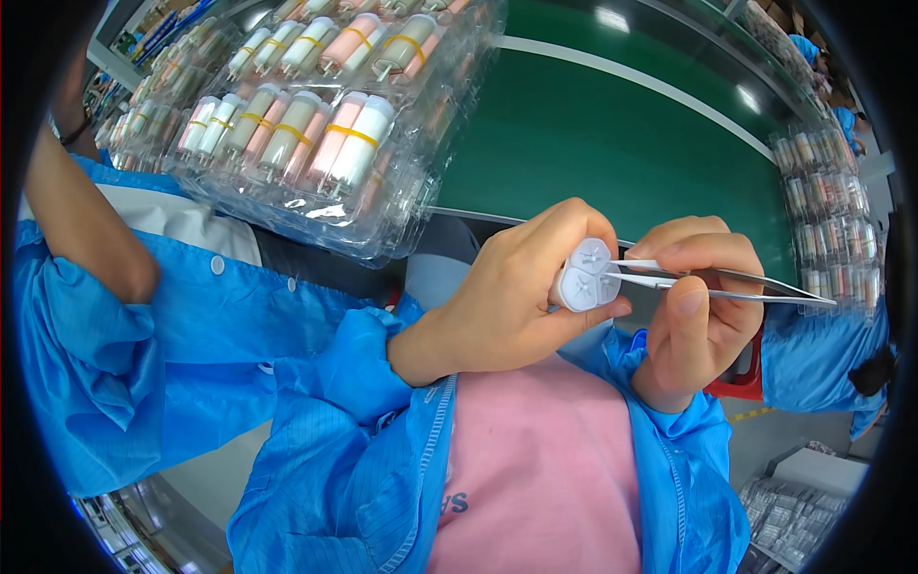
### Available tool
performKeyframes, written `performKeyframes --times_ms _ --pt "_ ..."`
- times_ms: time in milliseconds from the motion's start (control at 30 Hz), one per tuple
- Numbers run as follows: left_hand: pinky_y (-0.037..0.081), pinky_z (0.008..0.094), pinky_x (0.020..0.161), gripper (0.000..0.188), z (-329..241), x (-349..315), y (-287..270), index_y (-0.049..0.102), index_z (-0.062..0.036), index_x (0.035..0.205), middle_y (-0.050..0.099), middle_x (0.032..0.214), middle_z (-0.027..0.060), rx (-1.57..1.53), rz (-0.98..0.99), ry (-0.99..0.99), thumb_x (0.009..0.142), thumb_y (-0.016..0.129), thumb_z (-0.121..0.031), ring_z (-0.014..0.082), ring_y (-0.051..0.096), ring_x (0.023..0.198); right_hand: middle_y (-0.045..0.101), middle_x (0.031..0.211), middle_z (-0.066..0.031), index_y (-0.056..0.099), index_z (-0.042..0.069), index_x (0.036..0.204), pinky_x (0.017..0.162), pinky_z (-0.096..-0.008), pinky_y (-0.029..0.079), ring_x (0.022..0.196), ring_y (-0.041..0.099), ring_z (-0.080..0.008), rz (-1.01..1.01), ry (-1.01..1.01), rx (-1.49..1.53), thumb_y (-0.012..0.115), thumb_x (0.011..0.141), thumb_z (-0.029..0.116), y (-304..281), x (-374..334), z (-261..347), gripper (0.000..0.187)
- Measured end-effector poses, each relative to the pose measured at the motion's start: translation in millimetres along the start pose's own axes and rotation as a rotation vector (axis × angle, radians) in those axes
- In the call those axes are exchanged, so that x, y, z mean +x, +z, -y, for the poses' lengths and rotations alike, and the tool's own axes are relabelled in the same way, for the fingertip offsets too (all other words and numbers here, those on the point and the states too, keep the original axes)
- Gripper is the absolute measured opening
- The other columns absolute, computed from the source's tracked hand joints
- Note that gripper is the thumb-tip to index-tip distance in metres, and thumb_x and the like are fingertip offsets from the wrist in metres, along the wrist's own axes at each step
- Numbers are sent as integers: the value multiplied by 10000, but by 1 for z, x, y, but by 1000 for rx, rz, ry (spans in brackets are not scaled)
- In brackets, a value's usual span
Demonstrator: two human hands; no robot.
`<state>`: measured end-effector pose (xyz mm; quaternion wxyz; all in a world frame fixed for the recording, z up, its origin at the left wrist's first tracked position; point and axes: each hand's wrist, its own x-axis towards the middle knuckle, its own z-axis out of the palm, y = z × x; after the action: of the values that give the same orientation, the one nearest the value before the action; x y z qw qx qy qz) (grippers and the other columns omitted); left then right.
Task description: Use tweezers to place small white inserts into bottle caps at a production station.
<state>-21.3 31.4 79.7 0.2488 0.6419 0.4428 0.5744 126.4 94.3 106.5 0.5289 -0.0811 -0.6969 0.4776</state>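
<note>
A cluster of round white-ended pieces (578,288) is gripped just right of the frame's centre by the left hand (516,292), its fingers curled around it. Metal tweezers (645,281) are pinched by the right hand (698,306), their parted tips held at the white ends. Banded pink, white and grey tubes (359,143) are carried in clear plastic trays (277,203) at upper left, beside the green table (612,134).

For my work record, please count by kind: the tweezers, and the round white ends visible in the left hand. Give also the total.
Tweezers: 1, in the right hand
White ends: 3, in the left hand
Total: 4
</note>
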Motion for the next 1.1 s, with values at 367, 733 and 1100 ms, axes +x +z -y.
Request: performKeyframes --times_ms 367,733,1100 --pt "449 266 610 359 0 0 -1 510 -22 949 573 827 74 24 17 26 734 783 -114 147 576 704 633 860 -157 611 -50 908 688 -261 482 790 599 -184 20 -23 6 646 787 2 3 2 -6 137" --pt "453 363 605 387 2 -2 1 508 -21 958 556 833 118 0 5 -4 708 764 -168 304 596 741 636 839 -161 608 -57 892 665 -251 482 761 595 -176 13 -42 -4 630 796 -20 5 3 -8 105" --pt "455 270 624 389 1 -2 0 521 -29 965 574 853 66 23 26 2 697 798 -81 147 578 726 635 826 -159 600 -57 880 680 -269 495 754 598 -179 9 -34 19 617 801 -23 3 1 -11 88"
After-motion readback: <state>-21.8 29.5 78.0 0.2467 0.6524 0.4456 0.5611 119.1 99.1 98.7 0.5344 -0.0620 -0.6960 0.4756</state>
